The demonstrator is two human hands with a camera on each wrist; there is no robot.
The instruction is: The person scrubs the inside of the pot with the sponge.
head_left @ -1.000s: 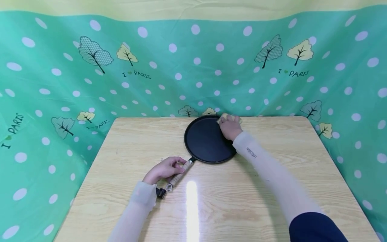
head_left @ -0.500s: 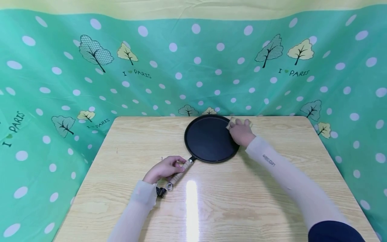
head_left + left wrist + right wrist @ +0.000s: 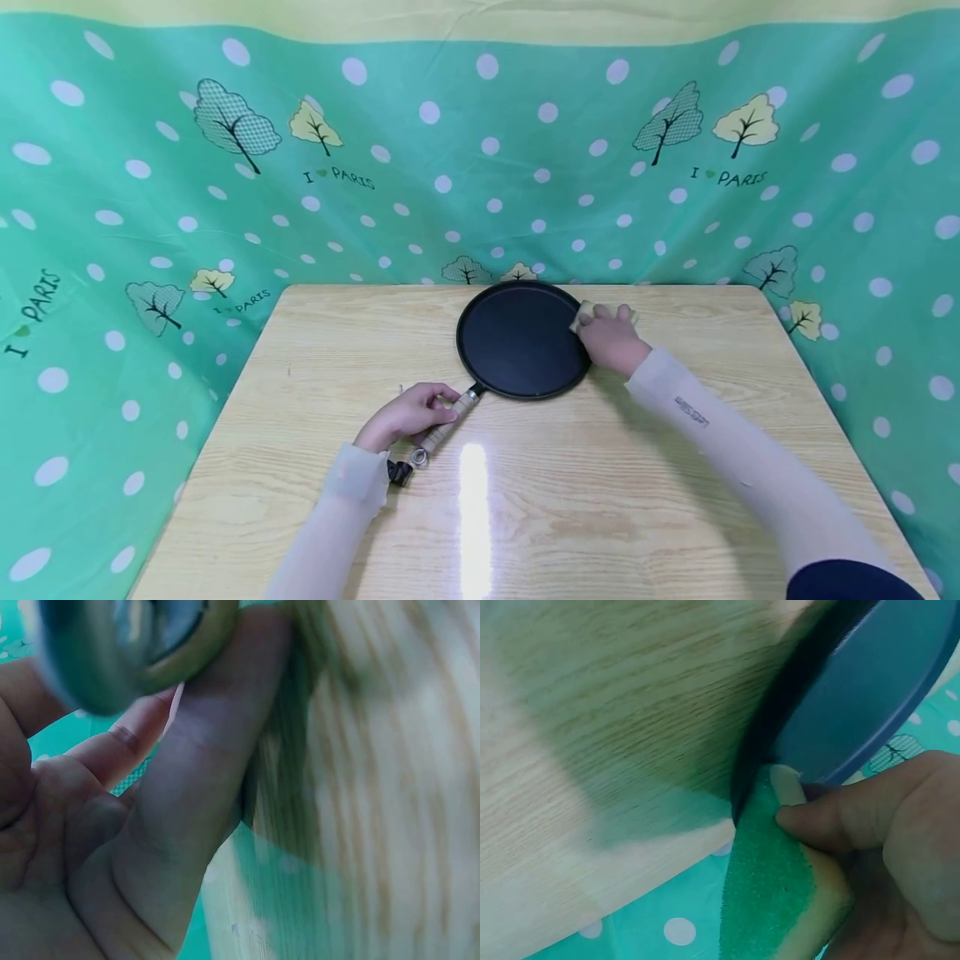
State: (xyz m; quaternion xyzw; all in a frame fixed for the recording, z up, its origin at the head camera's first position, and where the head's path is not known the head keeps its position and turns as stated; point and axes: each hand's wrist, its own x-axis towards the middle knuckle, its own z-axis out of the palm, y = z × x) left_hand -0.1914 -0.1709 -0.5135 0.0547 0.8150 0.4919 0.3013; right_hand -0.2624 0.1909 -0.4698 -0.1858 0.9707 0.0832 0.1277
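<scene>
A round, flat black frying pan (image 3: 521, 342) lies on the wooden table, its light wood-look handle (image 3: 441, 432) pointing toward the near left. My left hand (image 3: 408, 414) grips that handle between thumb and fingers; up close in the left wrist view, the handle's end blurs above my thumb (image 3: 202, 757). At the pan's right rim, my right hand (image 3: 611, 340) pinches a sponge (image 3: 587, 315). The right wrist view shows the sponge's green scouring side (image 3: 765, 877) and yellow foam, with one corner overlapping the pan's rim and my thumb (image 3: 832, 817) pressed on it.
Behind the pan, the table (image 3: 675, 467) ends at a green dotted curtain (image 3: 420, 208), which also hangs along both sides. A small black object (image 3: 399, 472) sits at my left wrist, beside the handle's ring (image 3: 419, 457). Light reflects off the table's front part.
My right hand has moved with the sponge to the right and toward me, from the pan's upper right to its right rim. My left hand keeps its grip on the handle.
</scene>
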